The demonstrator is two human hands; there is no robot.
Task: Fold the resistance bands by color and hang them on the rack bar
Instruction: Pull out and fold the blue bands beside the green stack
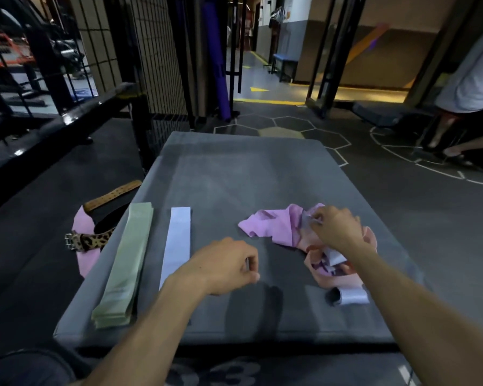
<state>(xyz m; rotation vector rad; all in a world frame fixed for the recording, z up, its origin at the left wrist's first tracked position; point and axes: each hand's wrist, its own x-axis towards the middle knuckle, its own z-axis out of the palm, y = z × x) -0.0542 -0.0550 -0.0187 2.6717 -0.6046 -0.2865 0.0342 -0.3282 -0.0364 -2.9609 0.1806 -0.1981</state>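
Note:
On the grey padded bench (pixel 234 174) lies a flat stack of green bands (pixel 129 263) at the left, with a flat pale lavender band (pixel 177 240) beside it. A tangled heap of pink and peach bands (pixel 276 227) sits at the right. My right hand (pixel 335 227) reaches into that heap and pinches a thin pale band at its top. My left hand (pixel 226 266) hovers over the bench's middle with fingers curled, holding nothing that I can see. A short white band (pixel 352 296) lies near the front right edge.
A leopard-print belt (pixel 91 240), a tan belt (pixel 112 195) and a pink band (pixel 84 260) lie on the floor left of the bench. A black rack bar (pixel 76 115) runs along the left. A seated person (pixel 469 79) is at the far right.

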